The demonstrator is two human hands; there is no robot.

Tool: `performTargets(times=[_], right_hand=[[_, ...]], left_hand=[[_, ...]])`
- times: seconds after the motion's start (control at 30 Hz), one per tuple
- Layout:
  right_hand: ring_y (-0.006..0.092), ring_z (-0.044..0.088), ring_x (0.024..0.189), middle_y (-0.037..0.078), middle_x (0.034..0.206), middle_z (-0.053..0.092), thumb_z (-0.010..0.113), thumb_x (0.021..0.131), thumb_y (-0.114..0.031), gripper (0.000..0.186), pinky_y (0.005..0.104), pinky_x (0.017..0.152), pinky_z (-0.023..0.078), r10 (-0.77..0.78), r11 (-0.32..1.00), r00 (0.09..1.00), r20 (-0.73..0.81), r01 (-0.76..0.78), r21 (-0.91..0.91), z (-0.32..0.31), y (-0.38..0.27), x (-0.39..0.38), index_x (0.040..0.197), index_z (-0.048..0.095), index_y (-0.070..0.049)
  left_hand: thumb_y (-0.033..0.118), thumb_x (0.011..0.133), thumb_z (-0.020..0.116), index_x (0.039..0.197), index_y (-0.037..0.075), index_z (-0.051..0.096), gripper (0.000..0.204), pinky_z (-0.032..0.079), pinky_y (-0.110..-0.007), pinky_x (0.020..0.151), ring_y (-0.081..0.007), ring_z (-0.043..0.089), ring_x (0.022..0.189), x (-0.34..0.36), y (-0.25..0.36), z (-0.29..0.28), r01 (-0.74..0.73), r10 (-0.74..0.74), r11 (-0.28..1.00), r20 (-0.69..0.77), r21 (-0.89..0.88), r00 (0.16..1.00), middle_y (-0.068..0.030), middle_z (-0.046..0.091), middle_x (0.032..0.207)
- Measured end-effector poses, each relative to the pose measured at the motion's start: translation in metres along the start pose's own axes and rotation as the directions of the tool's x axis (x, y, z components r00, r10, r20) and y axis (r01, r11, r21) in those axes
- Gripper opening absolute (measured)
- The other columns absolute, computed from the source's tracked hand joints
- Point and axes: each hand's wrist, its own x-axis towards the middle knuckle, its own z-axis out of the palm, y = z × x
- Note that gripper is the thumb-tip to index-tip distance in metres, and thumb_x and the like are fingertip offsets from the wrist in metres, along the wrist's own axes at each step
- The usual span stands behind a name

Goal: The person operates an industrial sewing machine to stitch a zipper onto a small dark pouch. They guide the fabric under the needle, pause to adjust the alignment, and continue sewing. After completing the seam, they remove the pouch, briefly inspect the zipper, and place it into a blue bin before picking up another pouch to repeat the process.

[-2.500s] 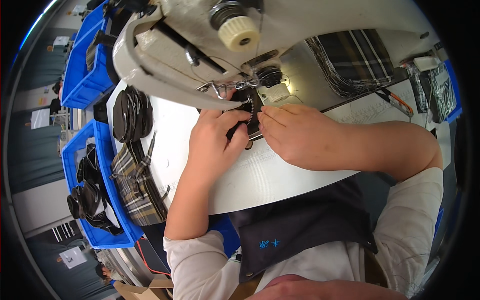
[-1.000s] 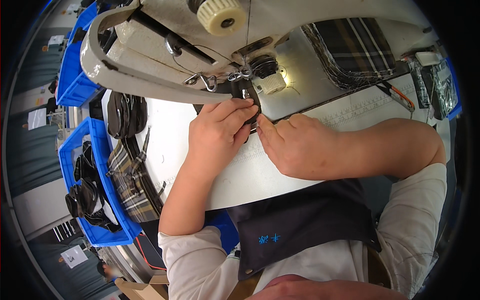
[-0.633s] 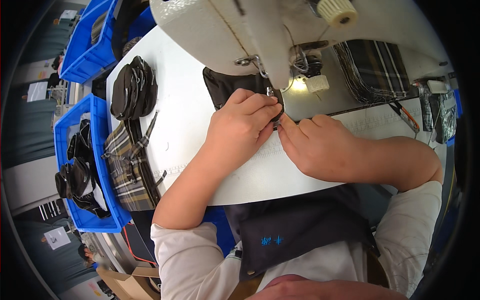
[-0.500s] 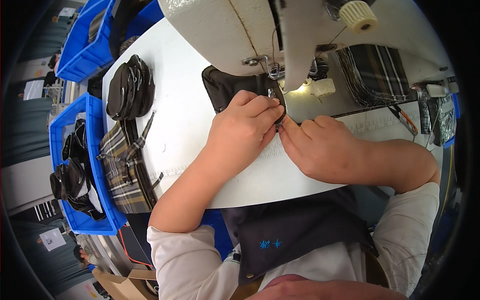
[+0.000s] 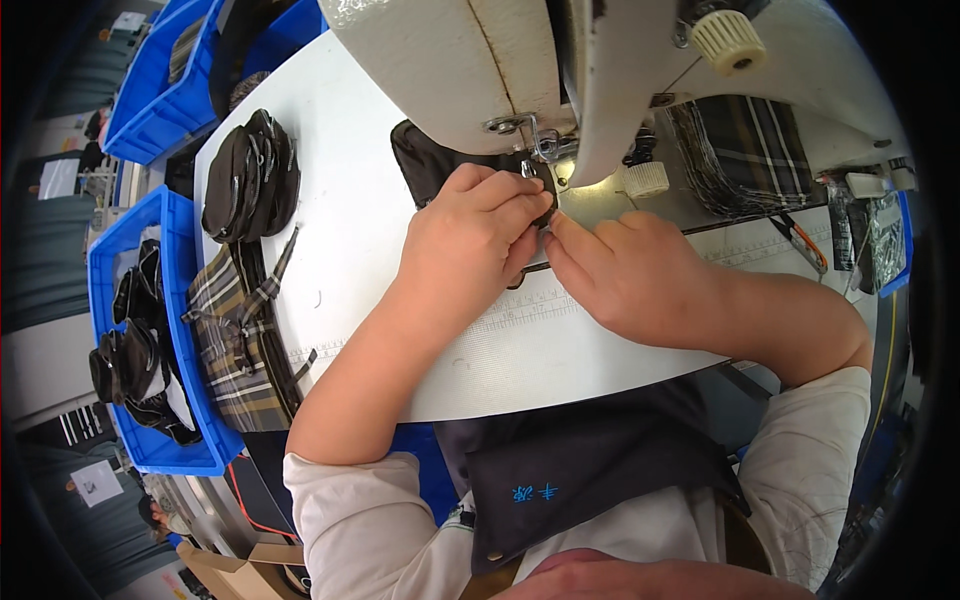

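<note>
My left hand has its fingers pressed on a dark brown fabric piece with a small metal zipper pull, under the needle area of a cream sewing machine. Just right of it, my right hand is closed, its thumb and forefinger pinched at the near right edge of that piece, partly hidden by the fingertips. A lit metal plate lies beside the piece, on the white tabletop with printed rulers.
At left are blue crates, stacked dark zipped pouches and plaid fabric pieces. At right lie stacked plaid panels, orange-handled snips and wrapped dark items. A partly hidden person is at lower left.
The view has shifted, with the machine head now farther right and more of the dark piece showing. In the last half second, both hands have edged up and left with the piece.
</note>
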Motion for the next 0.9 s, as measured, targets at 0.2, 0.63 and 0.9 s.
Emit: performTargets(times=[0.2, 0.63, 0.9], right_hand=[[0.0200, 0.069, 0.076, 0.019, 0.119, 0.072, 0.069, 0.082, -0.011, 0.039, 0.0316, 0.062, 0.052, 0.103, 0.992, 0.988, 0.115, -0.110, 0.059, 0.004, 0.003, 0.001, 0.117, 0.072, 0.005], [0.0196, 0.067, 0.076, 0.017, 0.127, 0.070, 0.067, 0.085, -0.009, 0.041, 0.0341, 0.065, 0.053, 0.124, 0.980, 0.986, 0.112, -0.139, 0.143, 0.005, 0.001, 0.003, 0.123, 0.071, 0.003], [0.0183, 0.067, 0.064, 0.013, 0.098, 0.067, 0.069, 0.084, -0.013, 0.029, 0.0330, 0.054, 0.053, 0.080, 0.990, 0.997, 0.005, -0.080, 0.116, 0.009, 0.005, 0.005, 0.106, 0.069, 0.005]], left_hand=[[0.006, 0.083, 0.078, 0.115, 0.010, 0.079, 0.032, 0.061, -0.037, 0.081, -0.0259, 0.074, 0.101, 0.005, -0.008, 0.003, 0.014, -0.012, 0.999, -0.036, 0.050, 0.999, -0.0001, 0.077, 0.118], [0.007, 0.085, 0.078, 0.115, 0.012, 0.079, 0.031, 0.061, -0.037, 0.075, -0.0259, 0.075, 0.095, 0.006, -0.013, 0.000, -0.074, 0.078, 0.991, -0.029, 0.115, 0.996, 0.0007, 0.077, 0.119], [0.006, 0.084, 0.078, 0.115, 0.013, 0.079, 0.031, 0.061, -0.037, 0.078, -0.0263, 0.074, 0.097, 0.006, -0.012, 0.001, -0.038, 0.040, 0.995, -0.023, 0.087, 0.999, 0.0018, 0.076, 0.119]])
